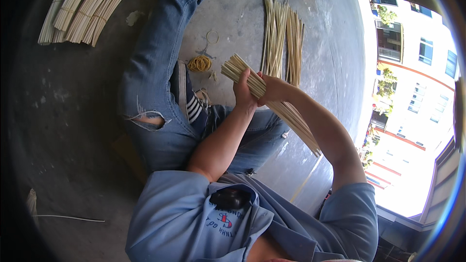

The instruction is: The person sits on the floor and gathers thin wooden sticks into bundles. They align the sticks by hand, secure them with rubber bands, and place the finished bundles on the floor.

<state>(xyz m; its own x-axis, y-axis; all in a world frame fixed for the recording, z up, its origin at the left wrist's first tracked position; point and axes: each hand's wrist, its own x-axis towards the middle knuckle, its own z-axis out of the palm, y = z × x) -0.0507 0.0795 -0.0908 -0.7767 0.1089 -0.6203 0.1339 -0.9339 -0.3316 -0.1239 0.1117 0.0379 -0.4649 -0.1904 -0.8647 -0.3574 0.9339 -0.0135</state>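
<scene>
A bundle of thin pale wooden sticks (296,125) lies slantwise in front of me, held off the floor with both hands. My left hand (245,91) is closed round it near its upper left end, thumb along the sticks. Close beside it, my right hand (273,89) grips the same bundle, its fingers partly hidden. The short end of the sticks sticks out past my left hand; the long end passes under my right forearm. Beyond my hands, loose sticks lie on the floor in a greenish pile (274,39) and a browner pile (294,48).
A heap of yellow rubber bands (199,63) lies by my shoe (194,109), with one loose band (212,37) farther off. Tied bundles of long pale strips (90,7) rest at the far left. My bent legs in torn jeans (155,68) take up the middle.
</scene>
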